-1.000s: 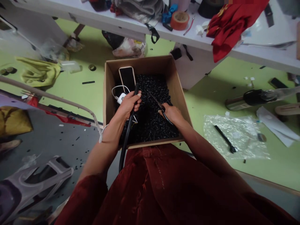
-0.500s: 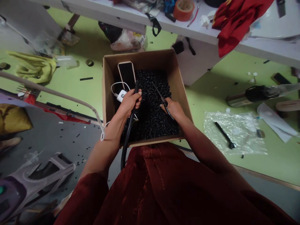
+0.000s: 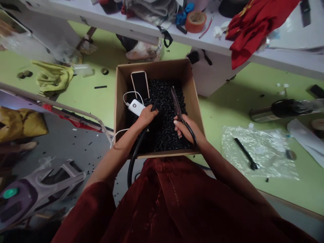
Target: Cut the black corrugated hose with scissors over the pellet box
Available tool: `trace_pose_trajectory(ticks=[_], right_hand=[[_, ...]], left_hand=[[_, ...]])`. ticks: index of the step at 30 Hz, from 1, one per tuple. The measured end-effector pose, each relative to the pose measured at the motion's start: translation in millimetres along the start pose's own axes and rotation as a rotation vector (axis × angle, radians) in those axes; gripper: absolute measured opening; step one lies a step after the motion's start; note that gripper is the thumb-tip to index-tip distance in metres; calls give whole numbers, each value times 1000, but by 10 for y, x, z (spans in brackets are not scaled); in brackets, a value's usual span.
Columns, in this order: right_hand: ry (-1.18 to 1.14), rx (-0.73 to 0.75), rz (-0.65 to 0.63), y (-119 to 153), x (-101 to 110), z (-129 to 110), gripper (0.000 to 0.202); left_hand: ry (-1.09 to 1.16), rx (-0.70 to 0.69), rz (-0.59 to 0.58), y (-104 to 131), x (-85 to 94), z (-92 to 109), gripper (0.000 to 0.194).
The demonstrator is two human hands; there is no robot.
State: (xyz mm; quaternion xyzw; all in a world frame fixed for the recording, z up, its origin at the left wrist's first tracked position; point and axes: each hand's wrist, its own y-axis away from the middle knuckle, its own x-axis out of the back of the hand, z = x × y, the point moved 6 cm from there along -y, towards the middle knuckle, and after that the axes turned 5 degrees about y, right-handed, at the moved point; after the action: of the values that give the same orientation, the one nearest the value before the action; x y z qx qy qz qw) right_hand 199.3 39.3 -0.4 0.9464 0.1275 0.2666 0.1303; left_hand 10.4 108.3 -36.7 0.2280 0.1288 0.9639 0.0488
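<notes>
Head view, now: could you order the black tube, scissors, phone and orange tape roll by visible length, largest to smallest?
1. Black tube, though partly covered
2. Scissors
3. Phone and orange tape roll: too alike to rank

Orange tape roll (image 3: 195,27) and rumpled red cloth (image 3: 255,30) on a white tabletop (image 3: 212,39) (yellow cloth (image 3: 54,77) at left)

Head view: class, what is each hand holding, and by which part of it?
The left hand holds the tube near its far end; the right hand holds the scissors by the handles.
</notes>
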Motion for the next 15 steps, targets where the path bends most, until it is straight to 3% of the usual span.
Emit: trace_pose_trajectory(ticks=[4, 8, 12, 15], right_hand=[[129, 121, 49, 435, 84, 44, 33], [-74, 110, 122, 528, 134, 243, 30], [-285, 123, 135, 457, 172, 265, 28], [-310, 128, 87, 456, 172, 242, 25]], left_hand=[[-279, -2, -14, -142, -89, 238, 18], [-476, 2, 30, -492, -273, 377, 32], [-564, -64, 58, -837, -499, 341, 39], [-605, -49, -35, -915, -697, 216, 42]])
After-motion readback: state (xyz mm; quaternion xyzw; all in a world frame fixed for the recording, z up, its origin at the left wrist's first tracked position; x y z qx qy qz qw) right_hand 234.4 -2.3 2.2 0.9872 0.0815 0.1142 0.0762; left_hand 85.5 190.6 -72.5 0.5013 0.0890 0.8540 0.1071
